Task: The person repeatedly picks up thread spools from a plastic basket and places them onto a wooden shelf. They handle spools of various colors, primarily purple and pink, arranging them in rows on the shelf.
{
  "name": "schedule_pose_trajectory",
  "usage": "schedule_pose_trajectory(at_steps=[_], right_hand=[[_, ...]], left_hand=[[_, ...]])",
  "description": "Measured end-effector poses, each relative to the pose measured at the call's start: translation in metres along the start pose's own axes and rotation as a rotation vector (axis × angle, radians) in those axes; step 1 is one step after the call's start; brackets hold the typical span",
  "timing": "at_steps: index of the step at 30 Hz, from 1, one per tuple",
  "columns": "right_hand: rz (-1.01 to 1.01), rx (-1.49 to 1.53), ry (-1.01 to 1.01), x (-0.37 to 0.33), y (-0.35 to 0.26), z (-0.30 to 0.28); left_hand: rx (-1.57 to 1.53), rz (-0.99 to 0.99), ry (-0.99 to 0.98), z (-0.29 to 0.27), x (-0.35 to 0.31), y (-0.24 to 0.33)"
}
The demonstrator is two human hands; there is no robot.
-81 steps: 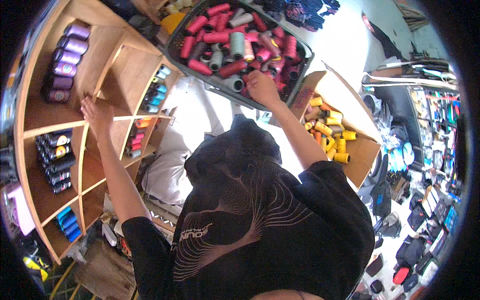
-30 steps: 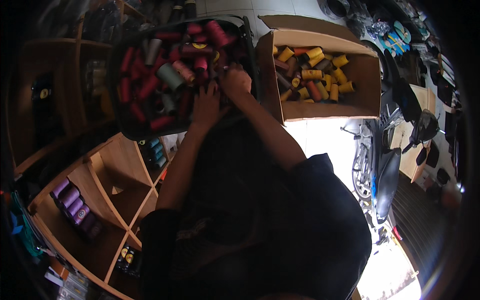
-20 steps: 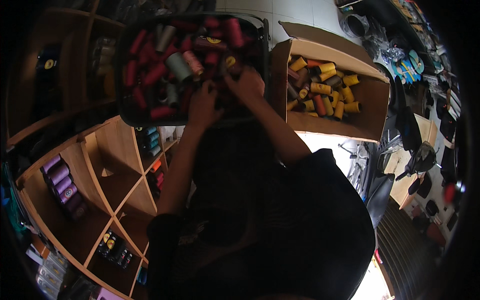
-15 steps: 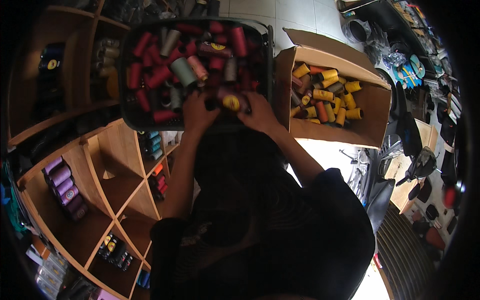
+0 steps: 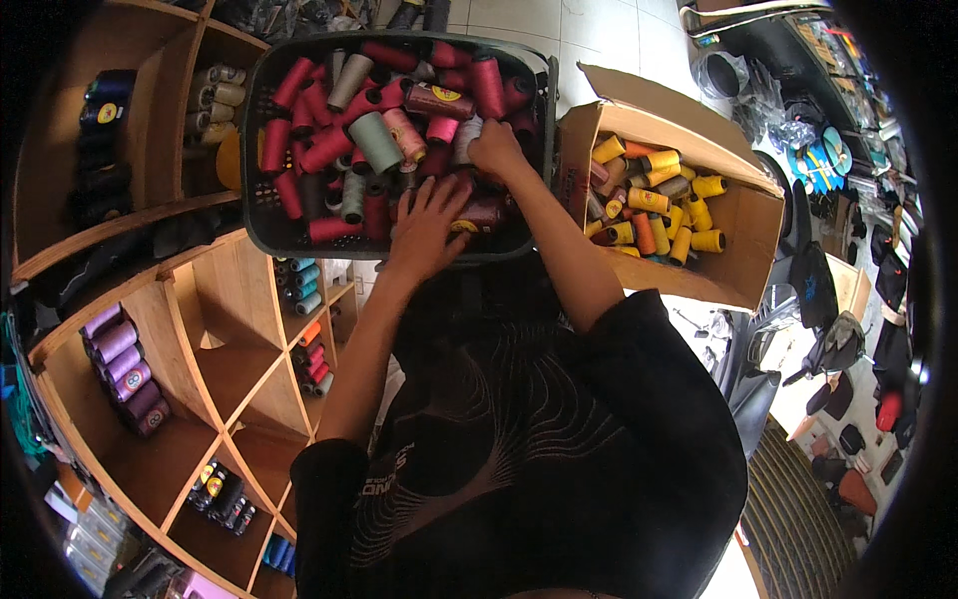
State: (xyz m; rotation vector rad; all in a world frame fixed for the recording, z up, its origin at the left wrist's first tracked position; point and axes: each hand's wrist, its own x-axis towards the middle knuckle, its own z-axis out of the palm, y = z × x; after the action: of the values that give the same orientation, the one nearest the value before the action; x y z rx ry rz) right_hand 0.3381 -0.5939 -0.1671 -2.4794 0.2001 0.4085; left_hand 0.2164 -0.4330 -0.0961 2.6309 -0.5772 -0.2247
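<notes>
"Where is the dark maroon spool?"

"The dark maroon spool (image 5: 486, 213) lies at the near right of the dark basket (image 5: 253, 180), partly under the left hand (image 5: 429, 235). Its long axis runs roughly left to right; which end is the top I can't tell, since fingers cover its left part."

"And the pale grey spool?"

"The pale grey spool (image 5: 465, 140) is farther in, right of the middle, its long axis running near to far with a lean. The right hand (image 5: 496, 150) is against its right side."

"Any labels?"

"The maroon spool carries a round yellow label (image 5: 466, 227) facing up, its print too small to make out. Farther off, a second maroon spool (image 5: 439, 101) also lies left to right, with a similar yellow patch. There's red writing on the left side of the cardboard box (image 5: 743, 220), to the right of the basket, and pale lettering on the black shirt (image 5: 469, 439)."

"How are the hands posed?"

"Left: back up, fingers spread wide and pointing far and right, its forearm coming from the near side. Right: fingers curled in, the forearm slanting from near right to far left. Its fingertips are hidden, so I can't tell whether it grips the grey spool or only touches it."
</notes>
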Motion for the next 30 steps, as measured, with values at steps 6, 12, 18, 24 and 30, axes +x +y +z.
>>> schedule_pose_trajectory(at_steps=[6, 12, 18, 24, 30], right_hand=[[0.284, -0.191, -0.441, 0.066, 0.007, 0.028], [0.114, -0.206, -0.368, 0.085, 0.030, 0.058], [0.270, 0.023, -0.415, 0.118, 0.080, 0.092], [0.272, -0.253, -0.118, 0.065, 0.030, 0.066], [0.223, -0.107, 0.073, 0.012, -0.003, 0.013]], left_hand=[[0.150, -0.050, -0.002, 0.017, -0.008, 0.008], [0.133, -0.103, 0.023, 0.013, -0.015, 0.007], [0.115, -0.100, 0.009, 0.013, -0.012, 0.010], [0.123, -0.104, 0.011, 0.012, -0.015, 0.006], [0.090, -0.072, 0.010, 0.010, -0.012, 0.007]])
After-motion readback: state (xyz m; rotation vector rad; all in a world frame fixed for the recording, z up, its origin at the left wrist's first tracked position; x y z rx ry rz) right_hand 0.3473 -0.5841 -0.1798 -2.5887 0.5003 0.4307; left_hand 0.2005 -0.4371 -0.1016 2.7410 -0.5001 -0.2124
